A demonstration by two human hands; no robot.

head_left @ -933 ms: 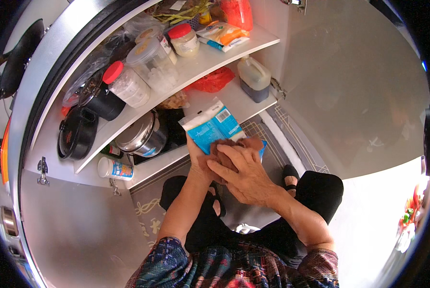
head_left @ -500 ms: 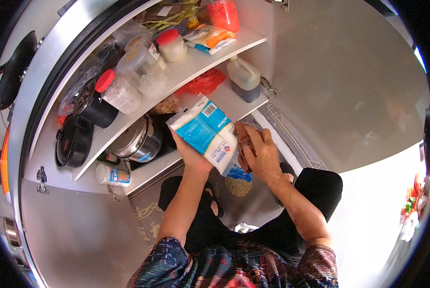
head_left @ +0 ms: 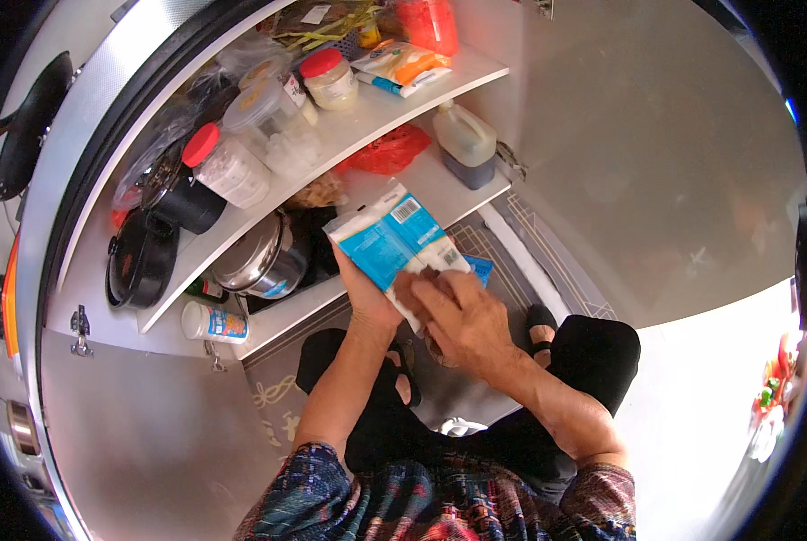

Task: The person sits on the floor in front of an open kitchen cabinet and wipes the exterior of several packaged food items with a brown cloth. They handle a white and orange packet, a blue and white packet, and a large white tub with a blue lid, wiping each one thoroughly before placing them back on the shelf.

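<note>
A blue and white plastic packet [head_left: 387, 242] is held tilted before the open cupboard. My left hand [head_left: 367, 299] grips it from below and along its left side; most of its fingers are hidden behind the packet. Over the packet's lower end, my right hand [head_left: 466, 316] is closed on a bunched brown cloth [head_left: 409, 288], which presses on the packet's face. A blue plastic corner [head_left: 481, 268] shows past my right hand; I cannot tell whether it belongs to the same packet.
On the upper shelf [head_left: 367, 122] stand red-lidded jars [head_left: 331, 79], a clear tub [head_left: 264, 113] and an orange-white packet [head_left: 403, 65]. Below are a steel pot [head_left: 257, 257], a red bag [head_left: 387, 149] and a jug [head_left: 465, 149]. An open cupboard door [head_left: 656, 171] spans the right.
My right hand has moved left and down with the cloth, from the packet's right edge onto its lower face. The packet has shifted slightly right.
</note>
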